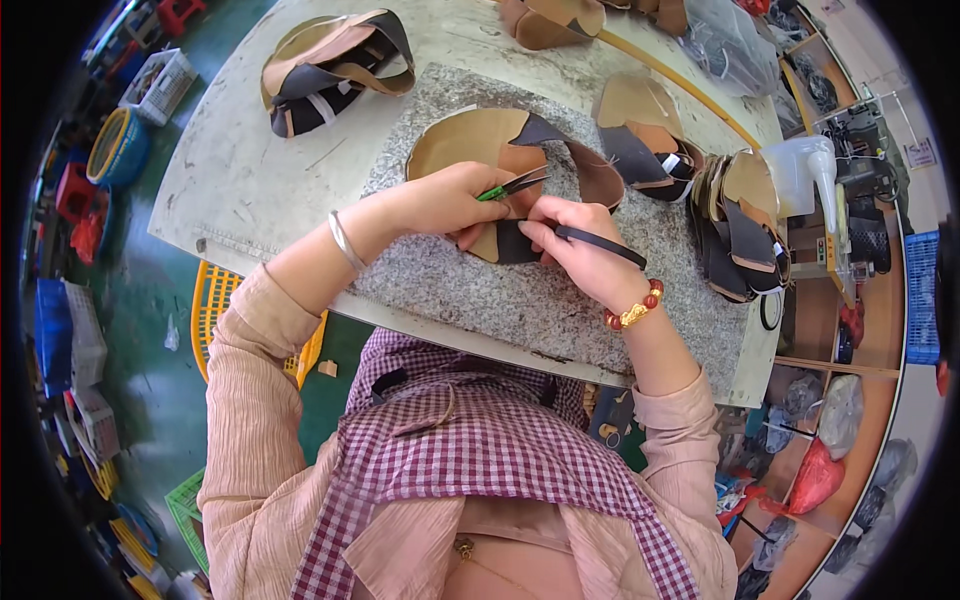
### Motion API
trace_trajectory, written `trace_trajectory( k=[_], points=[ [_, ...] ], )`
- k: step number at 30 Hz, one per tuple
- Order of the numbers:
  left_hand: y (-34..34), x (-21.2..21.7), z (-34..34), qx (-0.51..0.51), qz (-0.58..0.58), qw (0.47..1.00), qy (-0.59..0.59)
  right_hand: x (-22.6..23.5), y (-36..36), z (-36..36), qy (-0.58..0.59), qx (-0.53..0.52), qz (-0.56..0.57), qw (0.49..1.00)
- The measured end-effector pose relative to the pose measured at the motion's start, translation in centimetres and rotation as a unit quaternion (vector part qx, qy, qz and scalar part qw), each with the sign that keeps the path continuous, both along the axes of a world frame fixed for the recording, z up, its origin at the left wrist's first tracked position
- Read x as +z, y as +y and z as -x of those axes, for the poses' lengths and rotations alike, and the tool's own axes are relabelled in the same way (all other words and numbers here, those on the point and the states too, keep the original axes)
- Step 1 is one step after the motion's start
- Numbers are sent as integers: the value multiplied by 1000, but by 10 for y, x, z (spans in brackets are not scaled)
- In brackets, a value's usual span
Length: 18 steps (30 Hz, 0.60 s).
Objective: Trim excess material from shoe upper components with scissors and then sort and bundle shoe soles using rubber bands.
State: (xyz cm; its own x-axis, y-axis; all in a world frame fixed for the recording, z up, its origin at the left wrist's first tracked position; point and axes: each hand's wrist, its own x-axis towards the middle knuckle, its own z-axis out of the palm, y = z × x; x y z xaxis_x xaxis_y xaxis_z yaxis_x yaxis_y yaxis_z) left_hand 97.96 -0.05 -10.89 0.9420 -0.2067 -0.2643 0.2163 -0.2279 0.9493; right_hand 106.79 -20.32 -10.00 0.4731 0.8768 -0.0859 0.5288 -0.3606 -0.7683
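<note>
On a speckled granite slab (560,300) near the person, the left hand (445,200) is gripping green-handled scissors (512,186) over a tan-and-black leather shoe upper (480,150), while the right hand (575,245) is pinching a black strap (600,245) taut, apparently for trimming.

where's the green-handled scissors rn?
Head view, centre: green-handled scissors in the left hand, over the tan-and-black leather piece on the granite slab.

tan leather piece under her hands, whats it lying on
The tan leather piece lies on a speckled granite slab, which sits on the pale worktable. Both hands cover its near edge, so the slab directly beneath there is hidden.
</note>
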Motion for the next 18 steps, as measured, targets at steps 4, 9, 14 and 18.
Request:
trace_trajectory(
  k=[4,9,14,18],
  points=[
    [-5,5,3,21,12,1000,-12,-3,2,-1,3,-3,6,1000],
    [-16,1,4,43,8,998,-34,12,-12,7,-155,-33,-15,987],
    [-17,-13,7,45,0,998,-49,18,-36,2,-186,-89,-77,976],
    [-19,-13,7,37,-5,998,-49,11,-49,-3,-101,-122,-128,979]
  ],
)
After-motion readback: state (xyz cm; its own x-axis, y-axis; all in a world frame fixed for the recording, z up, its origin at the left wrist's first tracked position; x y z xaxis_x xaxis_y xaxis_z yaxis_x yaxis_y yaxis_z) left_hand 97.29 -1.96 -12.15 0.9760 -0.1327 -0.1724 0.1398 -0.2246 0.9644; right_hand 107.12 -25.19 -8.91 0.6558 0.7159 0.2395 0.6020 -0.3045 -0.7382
